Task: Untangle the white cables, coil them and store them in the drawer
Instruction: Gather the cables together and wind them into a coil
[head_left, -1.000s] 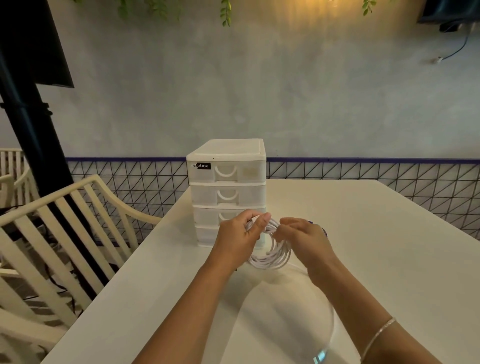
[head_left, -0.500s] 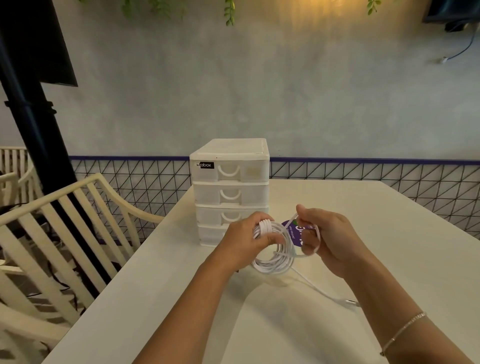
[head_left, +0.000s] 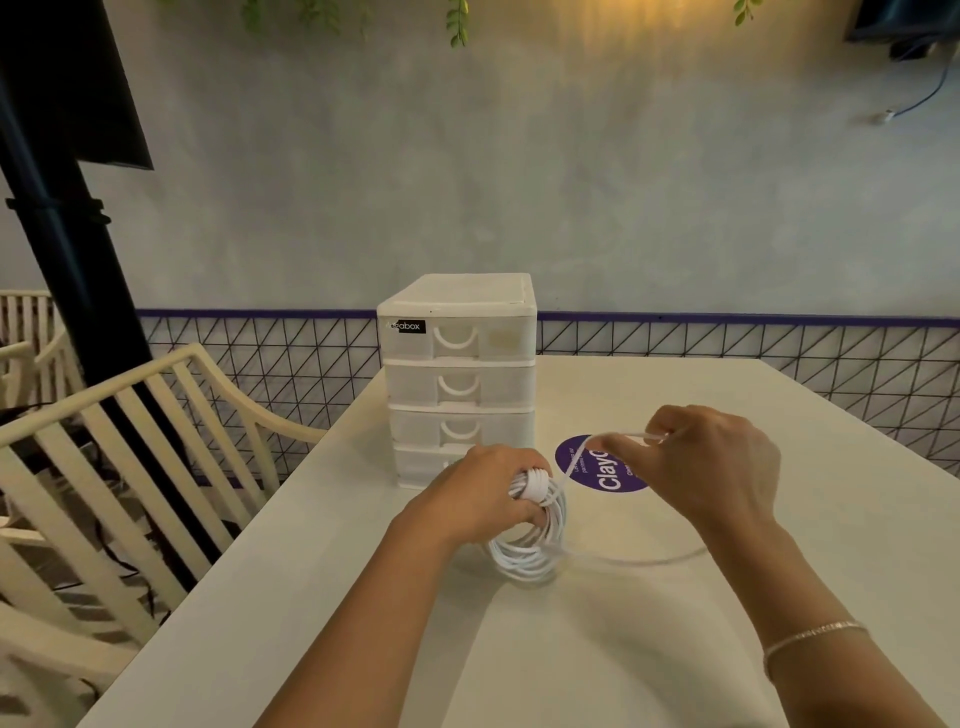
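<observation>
My left hand (head_left: 480, 499) grips the coil (head_left: 530, 540) at its top, fingers curled round the bundled turns, with the loops hanging down to touch the table (head_left: 779, 649) about midway between its left and right edges. My right hand (head_left: 711, 467) pinches the free strand (head_left: 618, 437) between thumb and fingertips, up and to the right of the coil; from there the strand runs back to the wraps under my left thumb. A blurred length of cable (head_left: 649, 560) arcs across the table toward the right edge (whether it is the tail of the same strand I cannot tell for certain).

To finish this wrap well, I judge the strand should stay taut as it goes round the neck of the coil, each turn laid beside the last, and my left grip should not loosen or the loops will spring apart. Leave a short tail to tuck under.

Half a second ago my right hand sat close against the coil, covering most of the purple sticker (head_left: 613, 475); now it has drawn away to the right, and the sticker shows. The drawers (head_left: 460, 382), at the table's far left, are all closed as before, so storing is yet to come.
</observation>
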